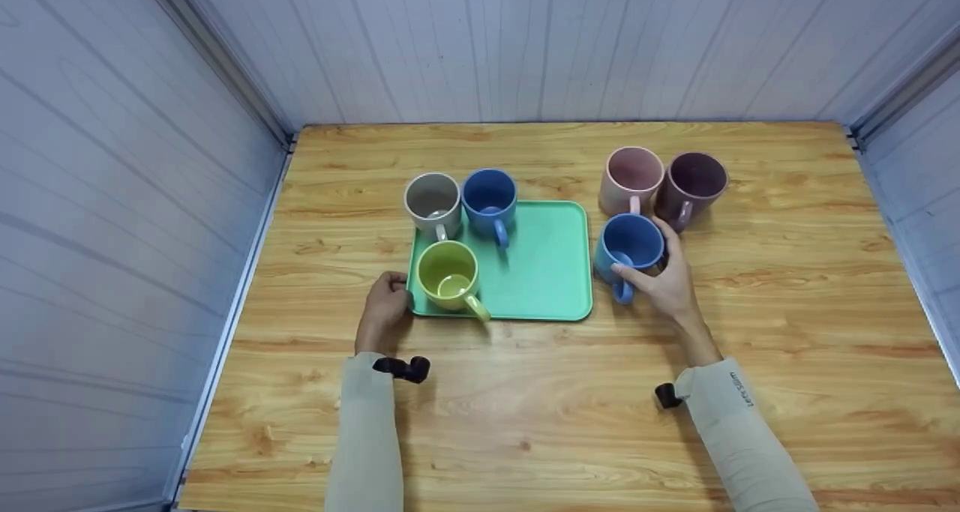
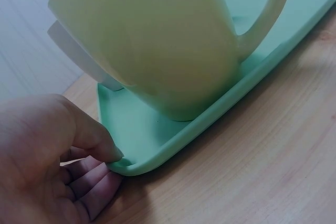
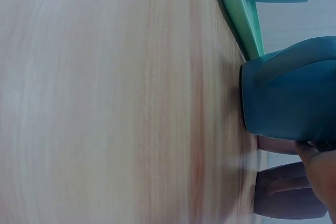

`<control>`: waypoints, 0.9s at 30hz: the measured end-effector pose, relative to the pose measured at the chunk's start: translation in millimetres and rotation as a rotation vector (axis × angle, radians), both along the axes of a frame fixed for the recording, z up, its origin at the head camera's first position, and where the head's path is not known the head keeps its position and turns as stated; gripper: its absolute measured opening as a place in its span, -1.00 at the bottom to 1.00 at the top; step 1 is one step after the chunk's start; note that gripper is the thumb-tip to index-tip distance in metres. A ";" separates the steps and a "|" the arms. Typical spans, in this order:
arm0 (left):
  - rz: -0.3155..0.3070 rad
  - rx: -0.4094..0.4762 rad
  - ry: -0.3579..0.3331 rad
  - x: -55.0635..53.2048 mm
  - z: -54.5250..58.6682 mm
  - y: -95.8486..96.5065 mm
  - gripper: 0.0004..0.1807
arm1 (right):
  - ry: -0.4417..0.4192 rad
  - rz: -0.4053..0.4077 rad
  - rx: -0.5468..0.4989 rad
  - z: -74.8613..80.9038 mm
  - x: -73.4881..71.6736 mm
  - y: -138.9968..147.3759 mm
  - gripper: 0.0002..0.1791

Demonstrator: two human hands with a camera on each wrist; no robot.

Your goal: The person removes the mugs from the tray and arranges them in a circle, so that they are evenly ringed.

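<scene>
My left hand point(image 1: 387, 302) pinches the near left corner of the green tray point(image 1: 536, 261), thumb over the rim and fingers under it, as the left wrist view shows. Close by that corner, a yellow-green mug point(image 1: 448, 276) stands upright on the tray, handle toward me. My right hand point(image 1: 670, 279) grips a blue mug point(image 1: 609, 261) just off the tray's right side, thumb at the near rim and fingers round the far right side. That mug's handle point(image 3: 299, 59) points toward me. Behind it are a pink mug point(image 1: 619, 197) and a dark purple mug point(image 1: 675, 203), side by side.
A grey mug point(image 1: 442, 216) and another blue mug point(image 1: 491, 211) stand at the tray's far left. Pale panel walls point(image 1: 502, 47) enclose the wooden table point(image 1: 517, 437) at the back and both sides.
</scene>
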State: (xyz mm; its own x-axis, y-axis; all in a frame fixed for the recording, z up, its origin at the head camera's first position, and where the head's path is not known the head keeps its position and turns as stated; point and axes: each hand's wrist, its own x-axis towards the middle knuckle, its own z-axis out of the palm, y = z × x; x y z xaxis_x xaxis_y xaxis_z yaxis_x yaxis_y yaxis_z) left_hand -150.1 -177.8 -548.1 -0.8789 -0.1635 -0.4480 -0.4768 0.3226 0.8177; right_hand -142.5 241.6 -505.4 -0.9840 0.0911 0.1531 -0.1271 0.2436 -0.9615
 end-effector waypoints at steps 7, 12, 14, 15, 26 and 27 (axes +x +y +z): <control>0.016 0.039 -0.020 -0.2 0.3 -0.4 -0.58 | 0.020 0.016 0.014 0.0 1.0 0.2 -0.02; 0.015 0.026 -0.018 0.2 0.1 -0.2 -0.56 | 0.021 0.022 0.045 -0.9 1.1 0.9 -0.02; 0.012 0.015 -0.010 0.3 0.4 0.0 -0.57 | 0.019 0.026 0.051 -1.2 1.1 1.1 -0.01; 0.011 0.008 -0.006 0.3 0.4 0.2 -0.58 | 0.017 0.030 0.049 -1.3 1.2 1.3 -0.01; -0.017 -0.018 -0.007 -0.4 1.2 -0.8 -0.58 | -0.009 0.071 0.028 -0.7 2.2 1.6 0.03; -0.023 -0.030 -0.007 -0.5 1.0 -1.1 -0.58 | -0.013 0.075 0.031 -0.5 2.3 1.6 0.03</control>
State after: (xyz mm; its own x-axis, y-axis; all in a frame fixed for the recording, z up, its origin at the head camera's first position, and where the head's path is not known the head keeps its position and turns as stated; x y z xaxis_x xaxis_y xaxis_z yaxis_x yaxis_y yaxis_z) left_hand -150.6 -178.9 -547.1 -0.8796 -0.1571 -0.4491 -0.4745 0.3580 0.8042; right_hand -140.2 243.2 -505.9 -0.9898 0.0127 0.1421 -0.1338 0.2631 -0.9554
